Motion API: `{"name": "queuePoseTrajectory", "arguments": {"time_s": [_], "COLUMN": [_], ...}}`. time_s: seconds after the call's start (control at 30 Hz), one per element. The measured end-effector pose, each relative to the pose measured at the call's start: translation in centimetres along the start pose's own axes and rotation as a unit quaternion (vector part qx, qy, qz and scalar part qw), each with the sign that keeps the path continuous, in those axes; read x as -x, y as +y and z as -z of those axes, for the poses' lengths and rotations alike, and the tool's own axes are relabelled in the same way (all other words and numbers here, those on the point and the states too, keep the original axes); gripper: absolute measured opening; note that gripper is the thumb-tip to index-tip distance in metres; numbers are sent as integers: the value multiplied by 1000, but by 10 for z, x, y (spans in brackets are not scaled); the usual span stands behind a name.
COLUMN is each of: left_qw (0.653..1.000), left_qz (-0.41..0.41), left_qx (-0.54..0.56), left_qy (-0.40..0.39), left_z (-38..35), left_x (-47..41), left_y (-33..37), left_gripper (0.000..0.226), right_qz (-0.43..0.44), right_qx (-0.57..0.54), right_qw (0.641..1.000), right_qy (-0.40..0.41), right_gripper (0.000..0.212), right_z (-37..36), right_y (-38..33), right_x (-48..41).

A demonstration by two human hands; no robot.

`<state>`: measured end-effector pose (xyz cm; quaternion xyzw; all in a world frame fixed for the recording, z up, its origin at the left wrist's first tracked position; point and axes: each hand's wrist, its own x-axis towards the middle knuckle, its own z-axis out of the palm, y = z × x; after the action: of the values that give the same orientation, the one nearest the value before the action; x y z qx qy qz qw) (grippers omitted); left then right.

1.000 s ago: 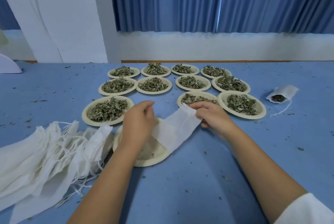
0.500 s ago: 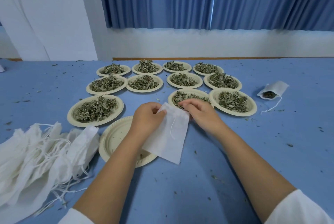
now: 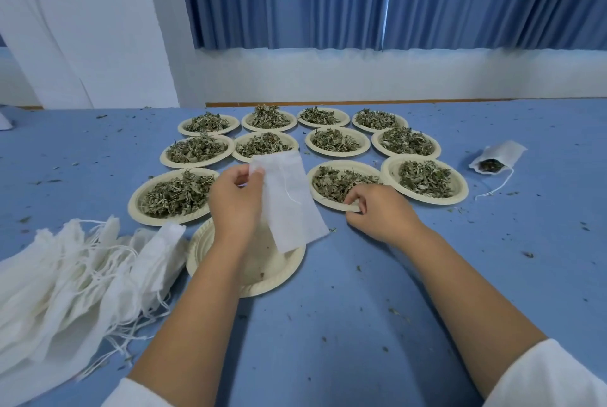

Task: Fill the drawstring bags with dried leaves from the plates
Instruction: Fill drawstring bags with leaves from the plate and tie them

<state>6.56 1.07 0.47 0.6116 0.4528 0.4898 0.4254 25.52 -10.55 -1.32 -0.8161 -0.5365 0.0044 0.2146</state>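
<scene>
Head view: gripping an empty drawstring bag [image 3: 289, 206] by its top corner in left hand [image 3: 235, 206] fingers, mouth up over the bare plate [image 3: 282, 281] on the desk [image 3: 361, 308], likely to catch spills; right hand [image 3: 377, 212] fingers curled at the leaf plate [image 3: 320, 198] near rim, on leaves or rim, cannot tell.

Item tally.
Eleven plates of dried leaves [image 3: 138, 209], one bare plate [image 3: 282, 278], one empty bag [image 3: 289, 206] and one filled bag [image 3: 502, 155] were counted; stacked bags [image 3: 65, 275] uncountable.
</scene>
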Motion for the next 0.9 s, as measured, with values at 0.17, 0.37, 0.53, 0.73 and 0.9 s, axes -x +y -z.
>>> {"name": "queuePoseTrajectory", "arguments": {"time_s": [0.17,0.37,0.53,0.73,0.9], "left_qw": [994,982,988,987,986], "left_qz": [-23,-46,-97,-155,-159], "left_qx": [52,143,107,33,9], "left_qy": [91,115,59,-24,-46], "left_z": [7,4,-6,-19,-21], "left_x": [-2,3,12,24,27], "left_y": [3,7,5,4,3], "left_gripper": [10,9,5,17,26], "right_qz": [30,60,84,78,70], "right_qx": [-20,-99,-139,-125,-141], "right_qw": [998,984,966,955,949], "right_qy": [-53,-138,-203,-259,-273], "right_gripper": [11,21,20,22,22], "right_z": [14,25,29,39,46], "right_y": [-7,-7,-13,-20,-22], "right_x": [19,32,38,45,50]}}
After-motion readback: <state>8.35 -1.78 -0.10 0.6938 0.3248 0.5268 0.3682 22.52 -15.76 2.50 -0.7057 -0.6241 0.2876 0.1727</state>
